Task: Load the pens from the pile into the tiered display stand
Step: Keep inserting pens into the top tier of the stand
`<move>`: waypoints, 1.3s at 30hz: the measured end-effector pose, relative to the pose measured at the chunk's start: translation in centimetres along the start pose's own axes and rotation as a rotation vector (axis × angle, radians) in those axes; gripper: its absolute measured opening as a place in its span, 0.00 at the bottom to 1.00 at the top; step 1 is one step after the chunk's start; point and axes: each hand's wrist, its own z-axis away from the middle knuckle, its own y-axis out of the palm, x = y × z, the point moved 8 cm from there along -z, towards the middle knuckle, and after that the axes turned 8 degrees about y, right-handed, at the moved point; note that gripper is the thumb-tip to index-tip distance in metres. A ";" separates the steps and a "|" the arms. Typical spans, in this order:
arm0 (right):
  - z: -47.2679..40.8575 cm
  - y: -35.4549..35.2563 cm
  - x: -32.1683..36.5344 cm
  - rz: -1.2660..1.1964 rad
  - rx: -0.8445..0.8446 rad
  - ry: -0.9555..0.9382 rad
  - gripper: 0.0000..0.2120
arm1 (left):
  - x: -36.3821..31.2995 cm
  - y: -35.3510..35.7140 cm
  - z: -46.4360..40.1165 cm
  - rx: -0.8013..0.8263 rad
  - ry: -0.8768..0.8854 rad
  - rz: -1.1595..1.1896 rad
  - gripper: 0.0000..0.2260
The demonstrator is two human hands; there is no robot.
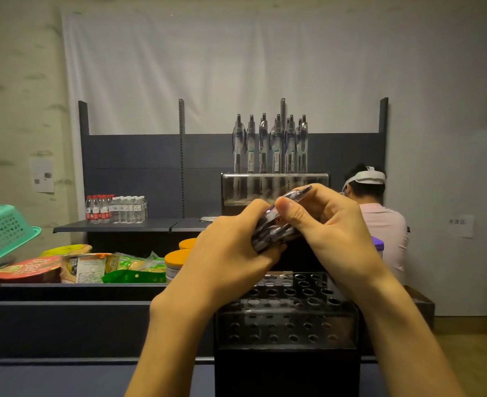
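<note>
Both hands, left hand [231, 242] and right hand [322, 222], clamp a bundle of pens [276, 224] above the empty tiered display stand [288, 310]; light, rigid and probably slippery, the pens seem best pinched singly mid-barrel.

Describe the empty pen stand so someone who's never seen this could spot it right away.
Look below the left hand and right hand, which hold a bundle of pens. The black tiered stand sits there, its holes empty, unlike the farther stand holding upright pens.

Both hands raised together, left hand [231, 247] and right hand [326, 224] seemingly gripping.
</note>
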 end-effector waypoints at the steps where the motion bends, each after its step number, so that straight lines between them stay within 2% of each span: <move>1: 0.0 0.0 0.0 -0.011 -0.001 0.007 0.12 | 0.1 0.0 0.0 0.007 -0.006 0.031 0.16; 5: 0.2 -0.1 0.2 -0.015 -0.013 0.002 0.10 | 0.1 0.0 0.1 0.022 -0.005 0.079 0.17; 9: 0.1 -2.3 0.3 -0.190 -0.137 0.043 0.11 | 0.9 -0.4 0.4 0.026 -0.027 0.036 0.09; 11: 0.0 -4.0 0.1 -0.256 -0.201 0.087 0.10 | 1.3 -0.6 0.6 0.015 -0.055 0.035 0.07; 16: -0.1 -5.5 -0.4 -0.259 -0.276 0.143 0.10 | 0.8 -0.4 0.4 0.010 -0.060 -0.016 0.08; 20: 0.0 -4.5 -0.3 -0.280 -0.313 0.101 0.09 | 0.3 -0.2 0.1 -0.014 -0.058 -0.015 0.14; 27: -1.9 -6.8 1.1 -0.305 -0.605 0.068 0.09 | 0.0 -0.5 0.1 -0.064 -0.038 -0.078 0.09; 33: -4.7 -8.3 3.5 -0.156 -0.746 0.018 0.08 | -0.3 -0.7 -0.1 -0.108 0.006 -0.080 0.08; 39: -6.7 -7.8 4.3 0.079 -0.741 -0.010 0.14 | -0.5 -0.8 0.0 -0.117 0.018 -0.058 0.08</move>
